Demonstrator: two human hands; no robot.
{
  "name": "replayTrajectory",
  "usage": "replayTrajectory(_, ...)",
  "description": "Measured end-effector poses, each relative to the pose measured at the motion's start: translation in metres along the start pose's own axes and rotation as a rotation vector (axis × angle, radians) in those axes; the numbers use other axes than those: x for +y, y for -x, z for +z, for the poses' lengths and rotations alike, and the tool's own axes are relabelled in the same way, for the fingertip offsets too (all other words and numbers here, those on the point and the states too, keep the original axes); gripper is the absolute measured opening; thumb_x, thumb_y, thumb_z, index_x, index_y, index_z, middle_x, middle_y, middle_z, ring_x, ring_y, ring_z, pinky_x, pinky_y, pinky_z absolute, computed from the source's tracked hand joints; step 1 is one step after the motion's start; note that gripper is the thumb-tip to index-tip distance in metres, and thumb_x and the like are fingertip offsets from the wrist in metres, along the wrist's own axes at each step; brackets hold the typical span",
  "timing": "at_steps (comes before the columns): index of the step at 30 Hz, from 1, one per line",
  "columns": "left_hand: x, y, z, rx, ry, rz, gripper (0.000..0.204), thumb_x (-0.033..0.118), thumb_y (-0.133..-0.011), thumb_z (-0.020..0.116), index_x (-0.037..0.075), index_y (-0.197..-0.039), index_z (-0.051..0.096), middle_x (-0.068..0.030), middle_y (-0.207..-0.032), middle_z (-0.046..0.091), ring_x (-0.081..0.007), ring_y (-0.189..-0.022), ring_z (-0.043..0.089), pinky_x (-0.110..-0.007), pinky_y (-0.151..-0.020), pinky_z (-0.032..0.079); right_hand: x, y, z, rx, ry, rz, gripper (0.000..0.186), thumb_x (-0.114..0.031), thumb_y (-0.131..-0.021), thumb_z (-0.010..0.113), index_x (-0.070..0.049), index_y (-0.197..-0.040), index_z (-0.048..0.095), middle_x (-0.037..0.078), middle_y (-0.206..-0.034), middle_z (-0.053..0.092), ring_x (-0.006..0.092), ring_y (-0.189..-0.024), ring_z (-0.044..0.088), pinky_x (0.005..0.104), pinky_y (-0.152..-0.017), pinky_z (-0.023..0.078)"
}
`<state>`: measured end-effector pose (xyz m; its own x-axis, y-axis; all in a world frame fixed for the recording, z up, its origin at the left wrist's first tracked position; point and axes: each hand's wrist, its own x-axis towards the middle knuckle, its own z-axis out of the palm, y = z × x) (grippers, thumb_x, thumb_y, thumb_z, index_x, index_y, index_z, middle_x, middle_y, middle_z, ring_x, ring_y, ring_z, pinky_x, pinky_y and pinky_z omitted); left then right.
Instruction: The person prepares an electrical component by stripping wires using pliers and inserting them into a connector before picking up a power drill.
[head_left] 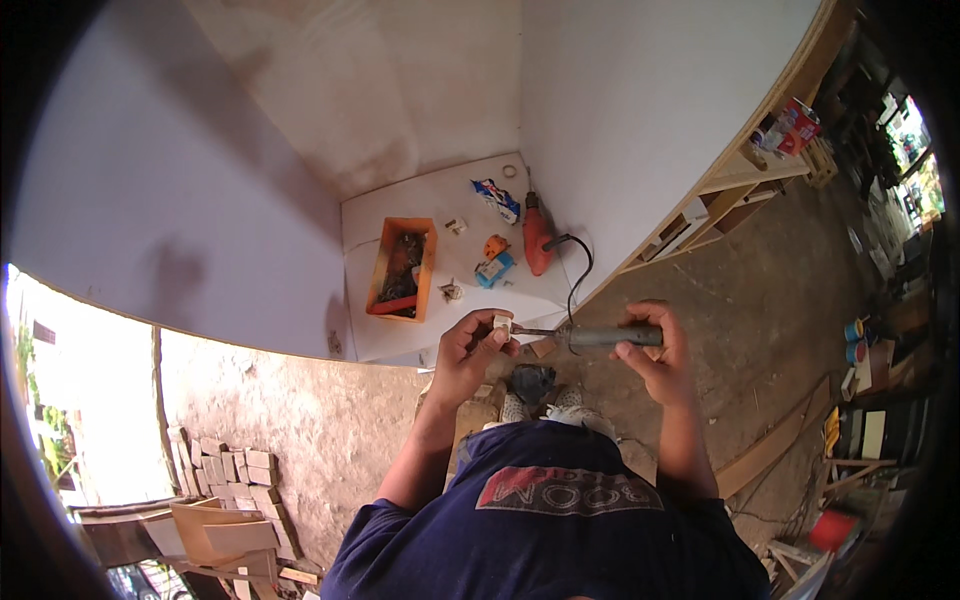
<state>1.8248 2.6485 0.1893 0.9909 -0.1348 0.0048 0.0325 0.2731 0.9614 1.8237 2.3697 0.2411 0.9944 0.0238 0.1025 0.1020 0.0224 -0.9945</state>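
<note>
Between the fingertips of my left hand (467, 352) is a small white block-like piece (502, 324); its exact kind is too small to make out. My right hand (655, 350) is closed round the thick grey handle of a screwdriver (612, 337). Its thin shaft points left, and the tip meets the white piece or lies right beside it. Both hands are in front of a white cabinet-like box. On the board inside it lie a red corded drill (537, 235), a blue pack (493, 269), an orange roundish thing (495, 246) and small white pieces (451, 291).
An orange wooden tray (429, 270) with dark small parts and a red tool stands at the board's left. Beyond the drill lies a blue-and-white packet (496, 200). The drill's black cord (588, 262) hangs over the board's edge. Bricks (235, 475) are stacked on the floor at left.
</note>
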Motion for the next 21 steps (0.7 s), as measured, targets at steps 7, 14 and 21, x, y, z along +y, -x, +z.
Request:
replayTrajectory(7,-0.003,0.002,-0.003,-0.019,-0.007,0.004,0.026,0.009,-0.105,0.059,-0.003,-0.128,0.060,-0.0116,-0.108,0.072,-0.0149,-0.090,0.069,-0.031,-0.084,0.058,0.003,0.000,-0.021,-0.115,-0.034,0.124,0.024,-0.011,-0.102,0.062,-0.003,-0.124,0.058,0.005,-0.081,0.062,0.0088,-0.060,0.060,0.0260,-0.053,0.050)
replayTrajectory(14,-0.005,0.009,-0.006,0.000,-0.012,-0.025,0.026,0.008,-0.104,0.061,-0.004,-0.127,0.060,-0.0127,-0.110,0.072,-0.0151,-0.091,0.069,-0.031,-0.085,0.058,-0.012,-0.002,-0.021,-0.149,0.069,0.526,0.035,-0.007,-0.098,0.067,-0.002,-0.129,0.053,0.010,-0.103,0.060,0.0126,-0.074,0.064,0.0278,-0.063,0.056)
replayTrajectory(21,-0.007,0.008,-0.009,-0.006,-0.032,-0.052,0.024,0.002,-0.099,0.067,-0.004,-0.122,0.062,-0.0114,-0.108,0.073,-0.0139,-0.089,0.069,-0.029,-0.083,0.058,0.002,0.001,-0.026,-0.190,-0.018,0.289,0.040,-0.009,-0.096,0.072,-0.002,-0.131,0.052,0.010,-0.107,0.059,0.0133,-0.081,0.065,0.0279,-0.067,0.056)
